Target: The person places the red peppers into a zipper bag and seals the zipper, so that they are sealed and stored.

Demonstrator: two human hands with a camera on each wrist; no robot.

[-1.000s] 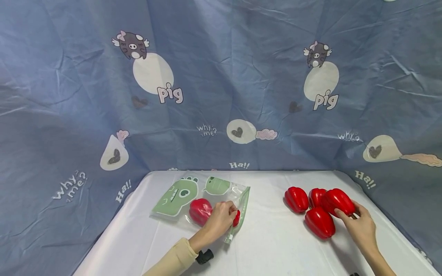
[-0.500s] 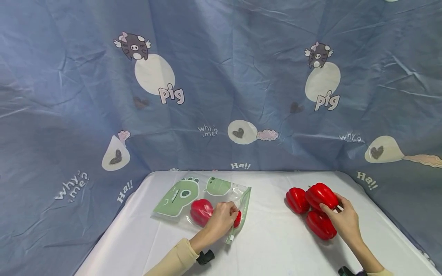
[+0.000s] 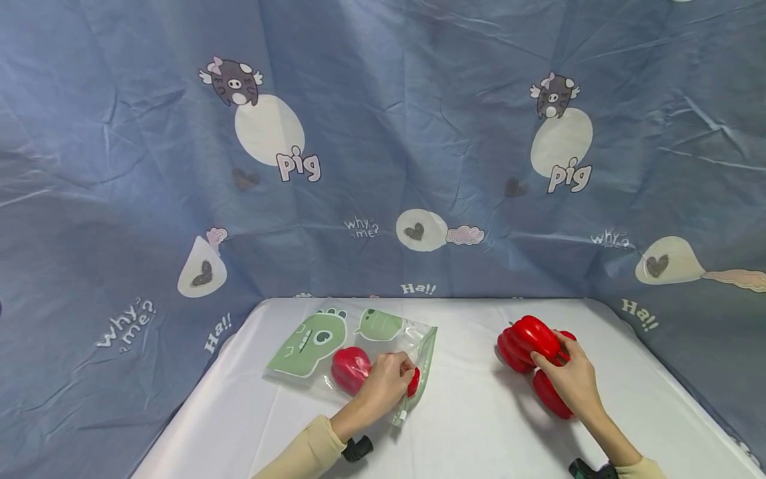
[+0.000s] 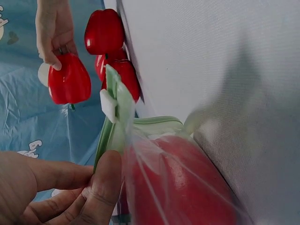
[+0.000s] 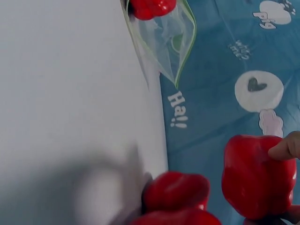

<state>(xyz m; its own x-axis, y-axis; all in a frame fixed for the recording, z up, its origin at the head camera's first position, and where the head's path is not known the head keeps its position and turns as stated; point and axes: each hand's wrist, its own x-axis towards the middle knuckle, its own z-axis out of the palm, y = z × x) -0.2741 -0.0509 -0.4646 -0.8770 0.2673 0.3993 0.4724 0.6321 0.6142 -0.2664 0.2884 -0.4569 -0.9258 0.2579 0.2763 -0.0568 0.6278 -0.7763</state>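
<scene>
We are pinching a clear bag [image 3: 378,326] and holding up a red pepper [image 3: 533,336].
Our left hand [image 3: 385,380] is pinching the bag's green rim [image 4: 120,98], with a bagged pepper [image 3: 350,369] showing through the plastic beside that pinch; our right hand [image 3: 571,378] is grasping the red pepper above the white table [image 3: 467,412], and three loose peppers [image 3: 550,394] are lying just below and beside that grip.

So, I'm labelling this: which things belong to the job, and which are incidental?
Likely job:
slider zip bag, pinched by left hand
bagged red bell peppers
bell pepper in right hand
three loose bell peppers

Incidental:
white tablecloth
blue pig-print fabric
</scene>
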